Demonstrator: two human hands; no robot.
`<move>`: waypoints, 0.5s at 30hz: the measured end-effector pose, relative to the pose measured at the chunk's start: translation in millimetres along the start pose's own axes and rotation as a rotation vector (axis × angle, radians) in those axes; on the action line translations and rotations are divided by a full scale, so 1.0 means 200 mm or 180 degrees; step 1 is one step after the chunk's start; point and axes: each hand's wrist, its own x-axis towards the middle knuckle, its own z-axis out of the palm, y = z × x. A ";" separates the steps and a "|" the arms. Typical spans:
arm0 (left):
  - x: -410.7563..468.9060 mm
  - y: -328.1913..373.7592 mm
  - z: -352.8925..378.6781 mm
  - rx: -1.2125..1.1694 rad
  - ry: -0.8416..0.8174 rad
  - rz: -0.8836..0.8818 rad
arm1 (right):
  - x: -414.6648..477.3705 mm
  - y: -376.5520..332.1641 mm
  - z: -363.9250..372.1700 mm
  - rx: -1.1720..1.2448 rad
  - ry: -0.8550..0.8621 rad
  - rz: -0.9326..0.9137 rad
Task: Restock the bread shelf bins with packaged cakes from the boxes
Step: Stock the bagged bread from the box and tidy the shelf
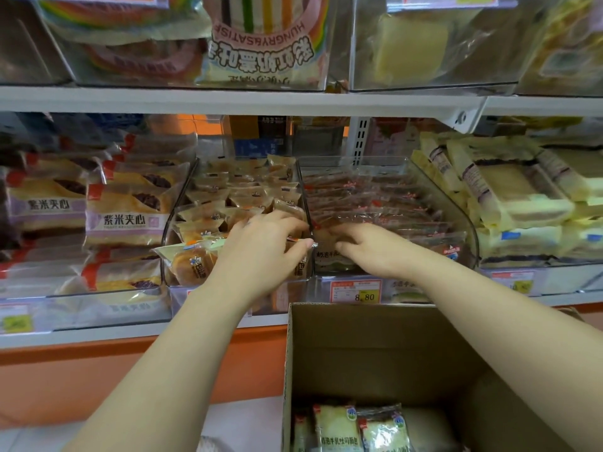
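left hand (261,252): reaches over the front of the bun bin (167,243), fingers bent, fingertips at the clear wall between the two middle bins. they meet the left edge of the toast packet (328,256), but whether they pinch it cannot be told.
right hand (372,252): inside the front of the toast bin (458,212), fingers curled down onto the toast packet and gripping it.
toast packet: clear wrapper with dark print, standing against the front wall of the toast bin, just behind the price tag (355,291) that reads 8.80.
toast bin: clear, holding rows of flat clear packets with red marks (375,194), stacked from back to front.
bun bin: clear, just left of the toast bin and touching it, packed with small bun packets (241,190). one round bun packet (192,262) leans out over its front left corner.
cardboard box (375,350): open, below the shelf and under the right forearm, with a few pale bread packets (339,429) standing at its bottom.
left of the bun bin: purple-label cakes (127,216) in stacked rows.
right of the toast bin: pale yellow sliced cakes (522,197), piled high.
upper shelf (228,104): clear bins above, one with a rainbow cake packet (261,37).
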 end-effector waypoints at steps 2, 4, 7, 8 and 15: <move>-0.01 0.00 0.00 0.0050 0.0031 -0.0008 | -0.11 0.03 -0.03 -0.0278 0.0661 -0.0124; -0.02 0.01 0.01 0.0117 0.0108 0.0000 | -0.24 0.09 -0.04 -0.0829 0.1070 -0.0136; -0.06 0.04 0.01 0.0131 0.0305 0.0042 | -0.35 0.23 0.00 -0.1352 0.0773 -0.0016; -0.08 0.06 0.02 0.0082 0.0398 0.0057 | -0.36 0.26 0.01 -0.1311 0.0631 0.0005; -0.24 0.28 0.14 -0.0196 0.0727 0.0620 | -0.51 0.31 -0.06 -0.0520 0.0617 -0.0309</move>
